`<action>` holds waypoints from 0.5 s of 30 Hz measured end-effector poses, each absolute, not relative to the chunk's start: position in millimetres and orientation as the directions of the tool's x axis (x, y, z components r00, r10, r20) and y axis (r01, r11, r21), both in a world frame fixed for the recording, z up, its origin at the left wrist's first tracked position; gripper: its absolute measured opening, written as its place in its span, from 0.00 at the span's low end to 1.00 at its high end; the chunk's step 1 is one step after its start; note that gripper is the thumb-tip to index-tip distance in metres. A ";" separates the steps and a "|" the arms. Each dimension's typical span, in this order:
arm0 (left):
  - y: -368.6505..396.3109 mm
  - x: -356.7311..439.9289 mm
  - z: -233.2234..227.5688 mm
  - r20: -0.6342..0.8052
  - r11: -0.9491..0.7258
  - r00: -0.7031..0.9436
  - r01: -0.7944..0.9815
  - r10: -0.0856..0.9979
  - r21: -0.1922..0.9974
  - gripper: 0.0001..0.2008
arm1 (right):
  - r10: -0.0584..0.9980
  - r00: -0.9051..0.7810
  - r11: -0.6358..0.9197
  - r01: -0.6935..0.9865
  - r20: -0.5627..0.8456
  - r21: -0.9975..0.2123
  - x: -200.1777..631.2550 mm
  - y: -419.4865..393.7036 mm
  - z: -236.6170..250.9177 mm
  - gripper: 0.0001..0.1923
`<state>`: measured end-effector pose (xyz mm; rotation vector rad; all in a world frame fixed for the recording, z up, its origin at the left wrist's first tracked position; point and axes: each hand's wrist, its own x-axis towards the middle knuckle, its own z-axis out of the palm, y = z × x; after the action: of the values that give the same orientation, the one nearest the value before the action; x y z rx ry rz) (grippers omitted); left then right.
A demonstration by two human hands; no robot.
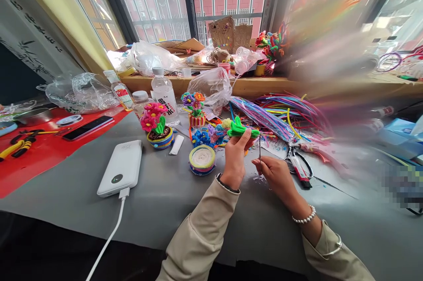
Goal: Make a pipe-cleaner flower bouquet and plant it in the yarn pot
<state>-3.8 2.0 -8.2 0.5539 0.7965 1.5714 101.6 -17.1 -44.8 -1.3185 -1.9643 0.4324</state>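
Note:
My left hand (235,159) pinches a bundle of bright green pipe-cleaner leaves (239,129) above the grey table. My right hand (272,175), a beaded bracelet on its wrist, has its fingers closed on a thin dark upright strip (260,151) just right of the leaves; its exact kind is unclear. Left of my hands stands a small round pot (202,160) wrapped in coloured cord, with a pale top. Behind it lie blue pipe-cleaner flowers (202,138). Black-handled scissors (292,157) and a red-and-white box cutter (300,173) rest to the right.
Farther left are a pot of pink flowers (155,118), a white power bank (120,167) with its cable, a phone (88,127) and pliers (21,146). Bottles (164,91) and loose pipe cleaners (264,115) stand or lie behind. A large motion-blurred shape (330,47) crosses the right.

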 end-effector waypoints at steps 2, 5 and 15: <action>2.1 -3.5 -8.7 -0.083 -0.040 -0.158 -0.647 0.984 0.761 0.10 | 0.917 -0.257 0.400 0.588 0.306 -0.703 99.7 -18.3 -41.7 0.31; 2.4 -3.4 -8.7 -0.075 -0.044 -0.154 -0.648 0.985 0.760 0.10 | 0.915 -0.360 0.330 0.404 0.183 -0.853 97.8 -21.0 -37.5 0.32; 2.4 -2.9 -8.4 -0.076 -0.065 -0.188 -0.648 0.979 0.759 0.11 | 0.888 -0.449 0.121 0.011 0.103 -0.993 101.1 -22.1 -41.9 0.30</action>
<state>-2.9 2.4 -8.4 0.5588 0.8028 1.6039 101.1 -22.1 -41.9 -0.8936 -1.6238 1.4290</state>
